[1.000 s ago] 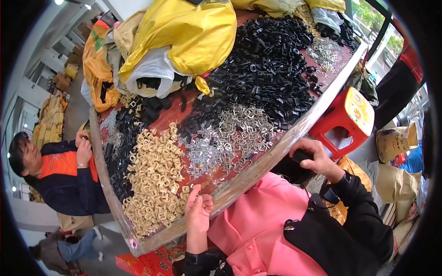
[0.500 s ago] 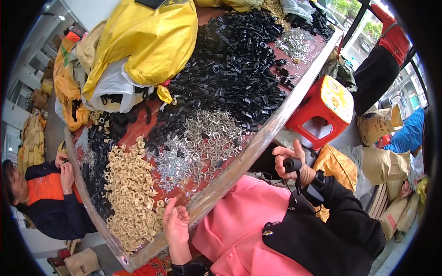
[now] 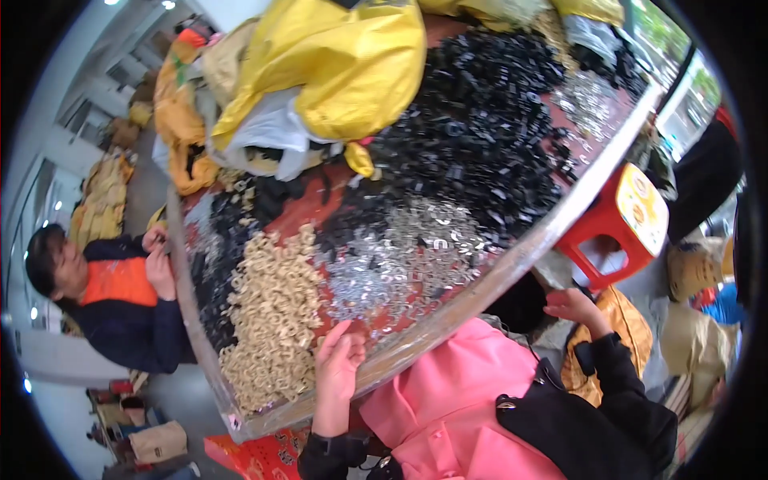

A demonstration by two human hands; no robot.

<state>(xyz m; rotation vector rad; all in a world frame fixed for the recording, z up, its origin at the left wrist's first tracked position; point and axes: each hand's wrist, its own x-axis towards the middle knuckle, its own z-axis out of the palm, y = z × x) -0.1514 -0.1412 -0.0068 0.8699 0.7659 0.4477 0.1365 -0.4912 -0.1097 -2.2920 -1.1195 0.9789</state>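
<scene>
My left hand (image 3: 338, 364) is raised over the table's near edge, fingers curled in toward the thumb; anything between them is too small to make out. Beside it lie a heap of beige plastic clips (image 3: 268, 320) and a scatter of small shiny metal pieces (image 3: 364, 276). Past the table edge on the right, my right hand (image 3: 578, 310) reaches out with fingers stretched and nothing visible in them. It is next to a dark opening or bag (image 3: 520, 306) below the edge. Curved metal clips (image 3: 436, 240) and a large pile of black plastic parts (image 3: 480, 120) cover the table beyond.
A raised wooden rim (image 3: 448, 320) borders the red table. A red stool (image 3: 616, 224) and an orange sack (image 3: 612, 336) stand at right. Yellow sacks (image 3: 344, 64) lie at the far left. Another person (image 3: 120, 288) sits across the left edge, hands close together.
The black cylinder that was in my right hand is gone from it, and that hand has reached outward with its fingers extended. My left hand stays near the rim. The whole view has shifted.
</scene>
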